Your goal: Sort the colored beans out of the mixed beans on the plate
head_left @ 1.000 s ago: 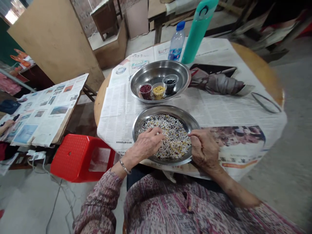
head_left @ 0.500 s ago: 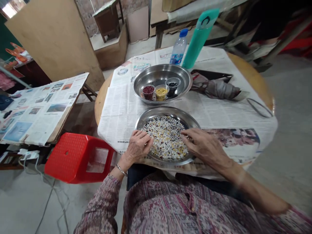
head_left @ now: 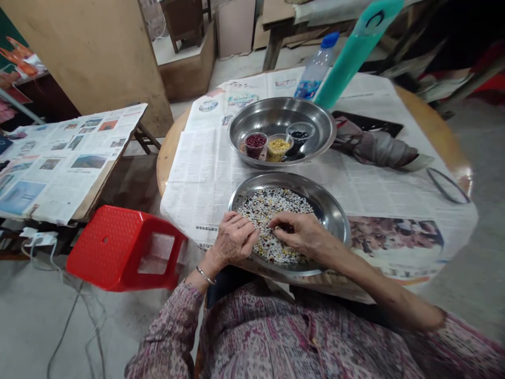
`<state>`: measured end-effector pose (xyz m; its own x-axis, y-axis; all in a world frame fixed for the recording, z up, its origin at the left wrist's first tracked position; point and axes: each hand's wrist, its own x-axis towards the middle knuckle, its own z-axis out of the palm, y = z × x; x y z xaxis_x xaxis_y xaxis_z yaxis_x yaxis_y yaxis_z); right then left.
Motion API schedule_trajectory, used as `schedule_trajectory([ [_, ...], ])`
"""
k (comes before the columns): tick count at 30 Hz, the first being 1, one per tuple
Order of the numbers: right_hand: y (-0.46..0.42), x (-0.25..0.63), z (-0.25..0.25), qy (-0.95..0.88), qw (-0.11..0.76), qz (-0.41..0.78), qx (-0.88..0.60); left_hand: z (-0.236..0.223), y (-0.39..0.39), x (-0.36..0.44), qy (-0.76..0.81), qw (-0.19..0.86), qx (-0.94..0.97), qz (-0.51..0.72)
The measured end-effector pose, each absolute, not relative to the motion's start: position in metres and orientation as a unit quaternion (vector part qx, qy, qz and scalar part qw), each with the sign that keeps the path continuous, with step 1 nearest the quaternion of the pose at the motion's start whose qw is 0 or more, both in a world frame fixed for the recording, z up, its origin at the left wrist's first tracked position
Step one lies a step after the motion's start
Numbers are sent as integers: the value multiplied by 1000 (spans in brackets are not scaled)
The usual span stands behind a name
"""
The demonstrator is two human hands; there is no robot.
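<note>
A near steel basin [head_left: 340, 213] holds mixed beans and white grains [head_left: 276, 202], with red, yellow and black ones among the white. My left hand [head_left: 235, 237] rests at the basin's left rim, its fingers curled closed; anything inside them is hidden. Over the middle of the grains, my right hand [head_left: 302, 234] has its thumb and fingers bent together in a pinch, and what they hold is too small to name. Behind stands a second steel basin [head_left: 315, 117] with clear cups of red beans [head_left: 255, 143], yellow beans [head_left: 279, 147] and black beans [head_left: 300, 134].
Newspaper [head_left: 189, 179] covers the round table. A water bottle [head_left: 315, 66] and a tall teal bottle [head_left: 357, 55] stand behind the far basin. A folded grey umbrella [head_left: 379, 147] lies to the right. A red stool [head_left: 114, 247] and a newspaper-covered side table [head_left: 71, 163] are at the left.
My right hand has moved left from the basin's right side to the middle of the grains. My left hand stays at the left rim. The view has shifted slightly.
</note>
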<state>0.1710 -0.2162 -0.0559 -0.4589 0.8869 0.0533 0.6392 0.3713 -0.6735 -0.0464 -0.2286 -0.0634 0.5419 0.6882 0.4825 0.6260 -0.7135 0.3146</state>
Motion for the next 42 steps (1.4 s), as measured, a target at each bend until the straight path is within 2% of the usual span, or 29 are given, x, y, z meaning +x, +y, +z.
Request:
schedule_trajectory([
  [3, -227, 165, -57, -859, 224, 267, -375, -63, -229, -46, 376, 72, 871, 307],
  [7, -227, 161, -60, -924, 196, 196, -265, -62, -229, -45, 371, 103, 855, 347],
  [14, -174, 174, -58, -912, 218, 74, -339, -63, -228, -45, 370, 104, 855, 348],
  [19, -163, 197, -63, -889, 165, 108, -413, -66, -227, -46, 364, 101, 852, 363],
  [22, -176, 209, -62, -871, 165, 172, -429, -67, -228, -46, 368, 106, 847, 369],
  [27, -219, 209, -47, -873, 188, 260, -368, -67, -228, -46, 377, 98, 841, 375],
  [31, -248, 194, -38, -910, 100, 273, -295, -63, -229, -46, 375, 86, 849, 361],
  [33, -248, 189, -41, -921, 90, 240, -293, -62, -229, -45, 380, 83, 853, 348],
  [37, -219, 190, -54, -910, 151, 134, -362, -65, -229, -46, 384, 90, 855, 336],
  [42, -176, 179, -57, -880, 221, 83, -411, -69, -229, -48, 384, 112, 831, 386],
])
